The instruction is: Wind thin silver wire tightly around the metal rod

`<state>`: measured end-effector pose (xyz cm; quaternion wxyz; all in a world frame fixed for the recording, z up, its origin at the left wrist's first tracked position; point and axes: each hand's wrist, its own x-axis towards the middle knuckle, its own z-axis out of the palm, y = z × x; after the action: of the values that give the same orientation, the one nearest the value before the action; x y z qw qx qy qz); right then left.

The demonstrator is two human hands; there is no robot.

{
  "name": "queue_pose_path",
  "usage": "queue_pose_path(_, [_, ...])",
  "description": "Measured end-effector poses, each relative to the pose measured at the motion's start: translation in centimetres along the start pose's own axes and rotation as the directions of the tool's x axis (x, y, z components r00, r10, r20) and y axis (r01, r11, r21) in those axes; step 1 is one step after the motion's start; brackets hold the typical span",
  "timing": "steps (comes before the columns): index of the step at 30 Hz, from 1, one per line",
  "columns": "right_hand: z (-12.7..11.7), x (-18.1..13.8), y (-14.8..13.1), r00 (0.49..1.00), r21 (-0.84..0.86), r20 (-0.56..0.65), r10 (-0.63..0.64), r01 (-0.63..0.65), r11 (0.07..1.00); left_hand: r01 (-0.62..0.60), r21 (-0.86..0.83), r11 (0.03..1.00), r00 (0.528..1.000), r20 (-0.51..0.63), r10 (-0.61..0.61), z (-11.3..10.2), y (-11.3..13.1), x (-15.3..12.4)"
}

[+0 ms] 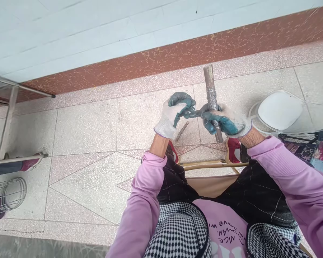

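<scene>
My right hand, in a white glove with a green-coated palm, is wrapped round a rod wound with thin silvery wire. The rod stands nearly upright in view, its bare upper end tilted slightly left. Facing it, my left hand wears the same kind of glove. Its fingers are curled in a pinch close to my right fingertips, on what looks like a thin strand of the wire; the strand is hard to make out. Below the hands, a small bundle of thin rods or wires lies on the floor.
A white stool or lid-like seat stands at right, near dark folded fabric. At left are a metal frame, a wire basket and another person's shoe. The tiled wall with its red-brown base runs across the back.
</scene>
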<state>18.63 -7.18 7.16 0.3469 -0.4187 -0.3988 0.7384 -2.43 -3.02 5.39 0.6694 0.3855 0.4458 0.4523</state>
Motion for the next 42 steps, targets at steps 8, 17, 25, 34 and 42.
queue_pose_path(8, [0.6,-0.6,-0.8,0.998,-0.057,-0.023,-0.062,0.061,0.997,0.015,-0.075,0.997,0.999,-0.032,-0.017,-1.0,-0.1,0.3])
queue_pose_path(17, [0.1,-1.1,-1.4,0.998,-0.107,-0.052,-0.044,0.038,0.993,0.039,-0.193,0.980,0.992,0.127,-0.015,-1.1,0.2,-0.1])
queue_pose_path(25, [-1.2,-1.0,-2.0,0.995,-0.177,-0.075,-0.071,0.056,0.983,-0.114,0.004,0.993,0.990,0.082,0.113,-2.4,0.4,-0.3])
queue_pose_path(34, [-1.8,-2.4,-2.9,0.987,-0.213,-0.157,0.024,-0.058,0.975,-0.138,0.235,0.962,0.990,0.068,0.126,-3.1,1.3,-1.3])
queue_pose_path(42, [-0.9,-3.0,-2.8,0.937,-0.239,-0.343,0.060,-0.149,0.960,-0.233,0.692,0.683,0.945,-0.006,0.328,-2.2,-1.1,-0.7])
